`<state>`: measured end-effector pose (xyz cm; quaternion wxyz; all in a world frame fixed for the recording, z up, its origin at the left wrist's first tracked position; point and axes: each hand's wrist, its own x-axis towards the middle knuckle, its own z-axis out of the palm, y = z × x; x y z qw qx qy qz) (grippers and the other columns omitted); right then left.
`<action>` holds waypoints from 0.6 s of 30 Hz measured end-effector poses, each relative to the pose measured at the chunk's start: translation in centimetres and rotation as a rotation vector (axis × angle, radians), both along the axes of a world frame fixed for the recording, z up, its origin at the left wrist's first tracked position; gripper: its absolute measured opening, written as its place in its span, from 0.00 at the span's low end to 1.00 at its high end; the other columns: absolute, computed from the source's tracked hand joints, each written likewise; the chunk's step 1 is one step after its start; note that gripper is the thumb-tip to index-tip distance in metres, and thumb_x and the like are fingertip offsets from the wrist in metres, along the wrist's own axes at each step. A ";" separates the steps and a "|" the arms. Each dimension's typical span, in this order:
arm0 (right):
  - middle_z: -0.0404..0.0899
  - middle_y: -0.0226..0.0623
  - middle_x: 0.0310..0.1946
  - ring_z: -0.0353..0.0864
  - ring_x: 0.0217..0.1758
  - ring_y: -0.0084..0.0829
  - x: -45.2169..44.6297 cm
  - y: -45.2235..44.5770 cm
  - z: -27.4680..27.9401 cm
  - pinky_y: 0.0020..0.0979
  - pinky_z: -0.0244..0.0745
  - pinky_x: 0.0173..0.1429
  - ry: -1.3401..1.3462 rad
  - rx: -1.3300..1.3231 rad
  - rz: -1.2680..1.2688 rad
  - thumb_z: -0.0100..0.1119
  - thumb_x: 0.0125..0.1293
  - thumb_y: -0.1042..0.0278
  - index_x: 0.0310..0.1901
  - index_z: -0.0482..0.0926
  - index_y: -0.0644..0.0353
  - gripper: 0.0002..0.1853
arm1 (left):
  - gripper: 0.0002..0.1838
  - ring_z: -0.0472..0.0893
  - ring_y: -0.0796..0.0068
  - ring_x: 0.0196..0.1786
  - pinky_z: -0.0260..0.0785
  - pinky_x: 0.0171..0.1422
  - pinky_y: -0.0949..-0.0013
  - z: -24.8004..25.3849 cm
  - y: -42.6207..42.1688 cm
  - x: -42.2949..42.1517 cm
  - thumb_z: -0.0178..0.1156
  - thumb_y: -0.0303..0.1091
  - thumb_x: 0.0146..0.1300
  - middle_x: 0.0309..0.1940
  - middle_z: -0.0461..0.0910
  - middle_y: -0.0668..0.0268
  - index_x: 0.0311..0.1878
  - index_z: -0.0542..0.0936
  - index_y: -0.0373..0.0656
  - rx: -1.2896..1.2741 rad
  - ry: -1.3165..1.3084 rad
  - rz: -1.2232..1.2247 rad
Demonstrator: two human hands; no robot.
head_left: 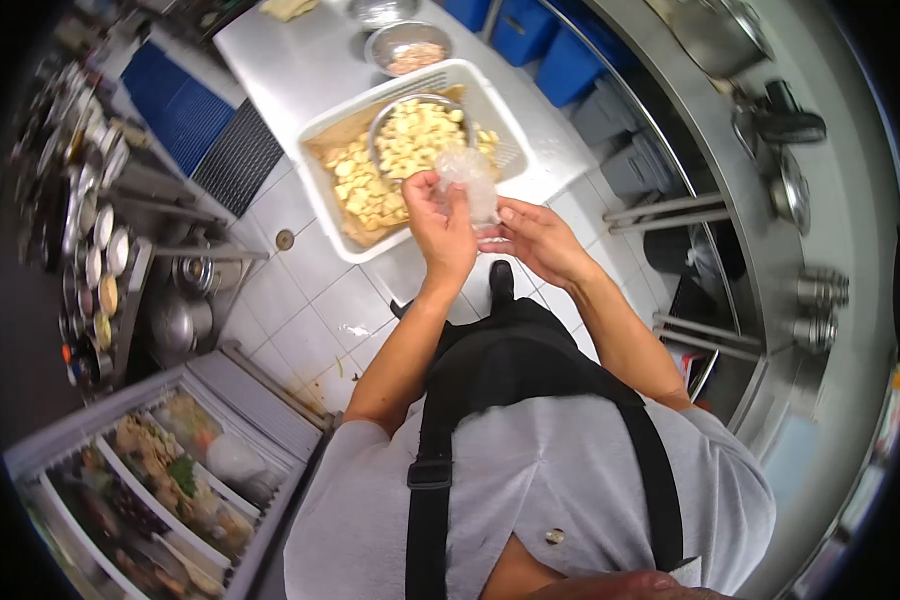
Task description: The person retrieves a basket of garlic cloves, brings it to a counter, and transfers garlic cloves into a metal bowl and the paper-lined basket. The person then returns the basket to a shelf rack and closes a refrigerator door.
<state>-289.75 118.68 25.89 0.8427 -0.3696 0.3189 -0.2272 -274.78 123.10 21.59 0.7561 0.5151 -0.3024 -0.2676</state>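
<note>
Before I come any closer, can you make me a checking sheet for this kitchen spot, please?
Surface: a shiny metal table, with a white basket at its near end.
Job's things: pale yellow pieces in a round bowl inside the basket, with more loose beside the bowl; clear plastic at the hands.
Clutter: a bowl of pinkish pieces behind the basket.
Hands: the left hand pinches the plastic; the right hand is at its edge, grip unclear.
Cables: nothing seen.
Surroundings: white tiled floor; blue bins; an open unit with food in compartments.
</note>
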 end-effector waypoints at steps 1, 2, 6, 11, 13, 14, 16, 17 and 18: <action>0.81 0.45 0.58 0.84 0.56 0.36 -0.7 0.2 0.1 0.41 0.84 0.60 -0.057 -0.013 -0.057 0.52 0.81 0.64 0.68 0.70 0.72 0.23 | 0.15 0.76 0.75 0.51 0.70 0.58 0.68 -1.1 -0.1 -0.8 0.61 0.24 0.72 0.51 0.75 0.62 0.58 0.71 0.36 0.017 -0.097 0.030; 0.81 0.43 0.58 0.83 0.57 0.35 -1.6 0.3 -0.8 0.41 0.83 0.60 -0.044 -0.023 -0.106 0.52 0.81 0.65 0.69 0.70 0.71 0.23 | 0.14 0.76 0.74 0.51 0.70 0.57 0.67 -2.1 -0.7 -2.0 0.61 0.24 0.71 0.49 0.75 0.62 0.57 0.72 0.35 0.018 -0.191 0.042; 0.83 0.29 0.51 0.79 0.53 0.21 -6.9 -0.3 -3.3 0.32 0.81 0.56 0.068 -0.248 -0.282 0.57 0.79 0.64 0.64 0.79 0.62 0.18 | 0.06 0.78 0.60 0.48 0.71 0.54 0.60 -0.8 -1.8 -6.7 0.63 0.23 0.67 0.40 0.80 0.57 0.45 0.80 0.35 0.038 -0.880 -0.096; 0.84 0.27 0.35 0.78 0.38 0.19 -20.2 -0.3 -7.9 0.26 0.76 0.42 0.335 -0.391 -0.426 0.62 0.72 0.67 0.51 0.86 0.62 0.12 | 0.13 0.79 0.58 0.54 0.72 0.55 0.62 -2.2 -1.7 -18.0 0.63 0.25 0.68 0.47 0.83 0.53 0.54 0.81 0.34 0.313 -0.710 -0.797; 0.85 0.29 0.39 0.80 0.42 0.21 -28.1 -1.0 -12.0 0.29 0.77 0.46 0.299 -0.266 -0.528 0.63 0.72 0.67 0.51 0.85 0.63 0.11 | 0.16 0.80 0.63 0.56 0.73 0.57 0.65 -3.6 -2.2 -24.3 0.62 0.27 0.70 0.52 0.83 0.54 0.59 0.79 0.34 0.271 -0.263 -0.787; 0.85 0.30 0.41 0.81 0.45 0.22 -32.2 -1.2 -14.7 0.30 0.78 0.48 0.279 -0.198 -0.575 0.63 0.73 0.67 0.51 0.85 0.64 0.11 | 0.17 0.80 0.66 0.57 0.73 0.59 0.67 -4.6 -2.5 -26.8 0.61 0.28 0.71 0.54 0.83 0.54 0.61 0.78 0.34 0.257 -0.038 -0.774; 0.86 0.29 0.41 0.83 0.44 0.24 -41.4 -1.8 -19.2 0.32 0.78 0.47 0.191 -0.131 -0.807 0.62 0.73 0.67 0.51 0.84 0.60 0.10 | 0.21 0.82 0.67 0.57 0.74 0.61 0.68 -9.6 -3.0 -28.8 0.62 0.30 0.73 0.59 0.81 0.54 0.65 0.75 0.34 0.403 -0.214 -0.873; 0.86 0.30 0.42 0.83 0.44 0.25 -46.2 -2.3 -21.4 0.33 0.78 0.48 0.258 -0.081 -0.897 0.61 0.73 0.66 0.51 0.83 0.58 0.10 | 0.21 0.83 0.67 0.56 0.75 0.59 0.69 -12.1 -3.0 -29.1 0.62 0.30 0.72 0.59 0.81 0.54 0.65 0.75 0.34 0.509 -0.285 -0.943; 0.86 0.30 0.42 0.83 0.44 0.26 -50.9 -2.7 -23.9 0.34 0.78 0.49 0.325 -0.018 -0.981 0.61 0.74 0.64 0.52 0.83 0.57 0.10 | 0.21 0.83 0.66 0.55 0.75 0.58 0.69 -13.6 -2.4 -29.2 0.63 0.30 0.72 0.59 0.81 0.55 0.65 0.75 0.34 0.627 -0.357 -1.009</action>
